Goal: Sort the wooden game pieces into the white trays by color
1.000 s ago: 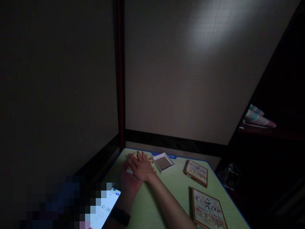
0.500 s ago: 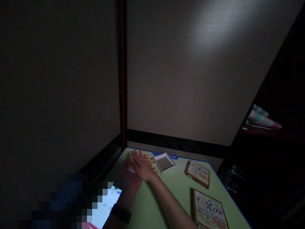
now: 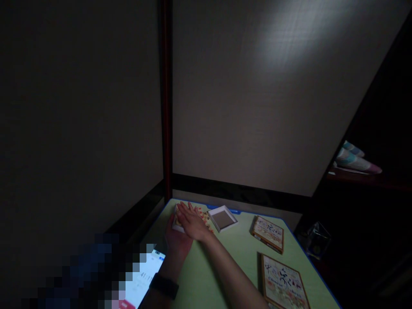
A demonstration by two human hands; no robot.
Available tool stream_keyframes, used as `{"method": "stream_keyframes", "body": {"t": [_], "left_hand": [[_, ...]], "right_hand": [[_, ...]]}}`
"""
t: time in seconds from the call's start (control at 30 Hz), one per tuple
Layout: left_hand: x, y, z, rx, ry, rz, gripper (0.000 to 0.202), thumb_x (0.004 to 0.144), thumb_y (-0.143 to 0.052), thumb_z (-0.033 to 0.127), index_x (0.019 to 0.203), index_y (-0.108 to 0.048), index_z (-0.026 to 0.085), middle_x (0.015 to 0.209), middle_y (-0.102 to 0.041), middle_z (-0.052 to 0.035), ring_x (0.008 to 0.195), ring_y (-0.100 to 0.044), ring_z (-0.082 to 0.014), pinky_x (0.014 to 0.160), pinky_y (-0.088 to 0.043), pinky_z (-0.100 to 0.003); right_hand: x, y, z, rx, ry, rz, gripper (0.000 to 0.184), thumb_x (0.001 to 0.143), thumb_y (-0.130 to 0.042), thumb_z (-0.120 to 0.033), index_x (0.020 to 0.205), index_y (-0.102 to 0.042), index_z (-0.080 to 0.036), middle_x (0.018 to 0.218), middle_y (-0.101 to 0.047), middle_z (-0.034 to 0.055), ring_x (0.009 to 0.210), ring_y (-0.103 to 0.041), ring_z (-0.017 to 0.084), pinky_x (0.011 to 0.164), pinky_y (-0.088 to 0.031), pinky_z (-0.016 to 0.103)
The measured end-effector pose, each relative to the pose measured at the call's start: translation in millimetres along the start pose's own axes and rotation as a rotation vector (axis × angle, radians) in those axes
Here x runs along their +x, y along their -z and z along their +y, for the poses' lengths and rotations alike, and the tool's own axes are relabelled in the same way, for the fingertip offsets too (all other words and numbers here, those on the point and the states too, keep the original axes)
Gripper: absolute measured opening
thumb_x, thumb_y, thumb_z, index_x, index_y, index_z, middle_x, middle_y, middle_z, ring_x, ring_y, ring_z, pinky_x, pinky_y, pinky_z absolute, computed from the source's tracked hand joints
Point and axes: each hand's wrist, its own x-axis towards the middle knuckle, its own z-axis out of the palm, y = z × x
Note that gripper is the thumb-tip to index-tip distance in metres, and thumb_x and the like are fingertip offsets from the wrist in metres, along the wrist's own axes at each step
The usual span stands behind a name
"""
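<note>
At the table's far left corner, my left hand [image 3: 177,242] is wrapped around the near left side of a small white-walled box [image 3: 178,226]. My right hand [image 3: 192,223] lies flat across the top of that box, fingers stretched and slightly apart, covering most of its contents. Small orange and tan pieces [image 3: 206,215] lie on the table just right of the box, partly behind my right hand; their exact kind is too small to tell. Beside them sits a shallow white box half [image 3: 236,222] with a grey-brown inside.
Two flat printed boxes [image 3: 268,233] with brown edges lie on the right of the green, blue-edged table [image 3: 231,266]. A lit phone [image 3: 141,277] is at lower left. Walls [image 3: 247,107] stand close behind and at left. Folded cloth [image 3: 357,159] rests on a shelf at right.
Both hands stay on the box in nearly the same pose; my right hand has shifted only very slightly. The view has moved a little.
</note>
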Motion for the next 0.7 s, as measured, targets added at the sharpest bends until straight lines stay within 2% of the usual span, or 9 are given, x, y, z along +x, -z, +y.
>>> {"method": "stream_keyframes", "body": {"t": [0.1, 0.33, 0.43, 0.5, 0.57, 0.63, 0.7], "left_hand": [[2.0, 5.3, 0.7, -0.012, 0.014, -0.066, 0.039, 0.095, -0.040, 0.038, 0.122, -0.066, 0.028, 0.128, -0.069, -0.0022, 0.130, -0.056, -0.0202, 0.106, -0.049, -0.039], [5.3, 15.0, 7.0, -0.048, 0.031, -0.094, 0.036, 0.095, -0.041, 0.034, 0.113, -0.070, 0.026, 0.118, -0.073, -0.0029, 0.124, -0.061, -0.0195, 0.108, -0.047, -0.038], [10.1, 25.5, 11.2, -0.028, 0.045, -0.152, 0.037, 0.093, -0.041, 0.033, 0.111, -0.072, 0.024, 0.117, -0.074, -0.0045, 0.121, -0.062, -0.0193, 0.113, -0.040, -0.037], [12.5, 32.6, 13.1, -0.032, 0.061, -0.175, 0.038, 0.091, -0.043, 0.034, 0.112, -0.073, 0.022, 0.117, -0.073, -0.0072, 0.122, -0.061, -0.0226, 0.116, -0.037, -0.041], [13.3, 36.8, 13.6, -0.047, 0.065, -0.186, 0.041, 0.090, -0.044, 0.037, 0.115, -0.072, 0.020, 0.120, -0.071, -0.0101, 0.126, -0.058, -0.0281, 0.116, -0.033, -0.048], [12.7, 37.2, 13.0, -0.057, 0.075, -0.191, 0.044, 0.089, -0.046, 0.040, 0.118, -0.071, 0.020, 0.125, -0.069, -0.0125, 0.129, -0.054, -0.0333, 0.115, -0.031, -0.055], [11.2, 34.6, 11.9, -0.057, 0.106, -0.183, 0.045, 0.089, -0.047, 0.042, 0.120, -0.070, 0.019, 0.126, -0.068, -0.0138, 0.131, -0.052, -0.0355, 0.114, -0.031, -0.057]], "right_hand": [[0.6, -1.4, 0.5, 0.009, -0.002, 0.023, 0.062, 0.103, -0.018, -0.056, 0.154, -0.035, -0.024, 0.163, -0.026, 0.0038, 0.152, -0.008, 0.030, 0.122, -0.004, 0.056], [0.4, -6.4, -0.4, -0.001, 0.032, 0.070, 0.059, 0.103, -0.026, -0.052, 0.151, -0.040, -0.021, 0.160, -0.032, 0.0068, 0.151, -0.017, 0.029, 0.122, -0.011, 0.053], [1.8, -5.5, 0.2, 0.052, 0.057, 0.194, 0.055, 0.103, -0.029, -0.048, 0.142, -0.054, -0.018, 0.151, -0.048, 0.0085, 0.145, -0.035, 0.024, 0.120, -0.025, 0.043], [3.4, -1.1, 3.8, 0.089, 0.013, 0.315, 0.052, 0.103, -0.029, -0.045, 0.132, -0.062, -0.018, 0.138, -0.061, 0.0086, 0.132, -0.053, 0.022, 0.111, -0.038, 0.036], [5.1, 6.3, 9.9, 0.097, -0.058, 0.399, 0.052, 0.103, -0.027, -0.041, 0.127, -0.066, -0.017, 0.128, -0.068, 0.0100, 0.120, -0.062, 0.022, 0.104, -0.045, 0.035], [6.3, 14.6, 16.2, 0.081, -0.114, 0.430, 0.052, 0.103, -0.026, -0.038, 0.126, -0.065, -0.013, 0.125, -0.069, 0.0131, 0.116, -0.063, 0.025, 0.102, -0.046, 0.039], [6.4, 20.6, 19.6, 0.061, -0.146, 0.445, 0.052, 0.102, -0.027, -0.036, 0.128, -0.064, -0.013, 0.127, -0.067, 0.0141, 0.119, -0.061, 0.026, 0.105, -0.044, 0.042]]}}
